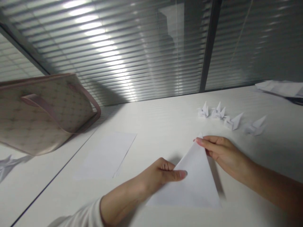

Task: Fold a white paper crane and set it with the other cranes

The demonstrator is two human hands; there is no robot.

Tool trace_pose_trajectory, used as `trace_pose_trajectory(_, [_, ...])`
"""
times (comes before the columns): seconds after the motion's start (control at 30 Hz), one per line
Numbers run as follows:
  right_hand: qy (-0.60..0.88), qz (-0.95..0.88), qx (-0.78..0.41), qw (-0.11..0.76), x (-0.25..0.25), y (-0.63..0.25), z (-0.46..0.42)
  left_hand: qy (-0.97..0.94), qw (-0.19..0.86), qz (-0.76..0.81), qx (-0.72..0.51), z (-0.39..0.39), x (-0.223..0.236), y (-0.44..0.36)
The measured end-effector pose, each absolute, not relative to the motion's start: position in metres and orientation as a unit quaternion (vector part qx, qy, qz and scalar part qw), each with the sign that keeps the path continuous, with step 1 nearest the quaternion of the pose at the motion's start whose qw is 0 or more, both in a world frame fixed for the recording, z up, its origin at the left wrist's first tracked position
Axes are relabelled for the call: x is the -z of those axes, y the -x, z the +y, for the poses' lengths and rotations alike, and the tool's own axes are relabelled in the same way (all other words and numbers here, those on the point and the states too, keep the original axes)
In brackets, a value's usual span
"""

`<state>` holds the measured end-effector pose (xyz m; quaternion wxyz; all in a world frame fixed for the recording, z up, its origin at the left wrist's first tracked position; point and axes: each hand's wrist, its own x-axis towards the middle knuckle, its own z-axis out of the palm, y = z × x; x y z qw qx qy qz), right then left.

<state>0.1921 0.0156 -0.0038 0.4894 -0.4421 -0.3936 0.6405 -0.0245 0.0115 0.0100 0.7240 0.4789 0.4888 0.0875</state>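
A white sheet of paper (191, 189), folded into a triangle, is held tilted above the white table. My left hand (163, 173) grips its left edge, thumb on the front and fingers behind. Near the top corner, my right hand (217, 151) pinches the paper between thumb and fingers. Beyond my right hand stands a row of several folded paper cranes, among them one crane (203, 111) at the far end and another crane (255, 126) closest to me.
Flat paper (109, 154) lies on the table (156, 123) to the left. A patterned bag (44, 110) with pink handles stands at the far left, crumpled paper (9, 165) below it. More paper (281, 88) lies at the back right. Window blinds (146, 50) rise behind the table.
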Motion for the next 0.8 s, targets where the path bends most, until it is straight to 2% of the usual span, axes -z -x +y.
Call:
trace_pose_trajectory(0.17, [0.427,-0.400,-0.642,0.496,0.002,-0.192,0.016,-0.471,0.721,0.500,-0.093,0.012,-0.007,0.024])
trace_pose_trajectory(0.37, [0.450,-0.379,-0.697,0.410,0.004,-0.174,-0.004,-0.469,0.730,0.485,-0.108,0.009,-0.008,0.020])
trace_pose_trajectory(0.67, [0.430,-0.385,-0.668,0.470,0.003,-0.188,0.012,-0.476,0.728,0.483,-0.102,0.011,-0.008,0.024])
trace_pose_trajectory(0.8, [0.423,-0.384,-0.632,0.524,0.007,-0.199,0.022,-0.476,0.728,0.483,-0.103,0.013,-0.006,0.025])
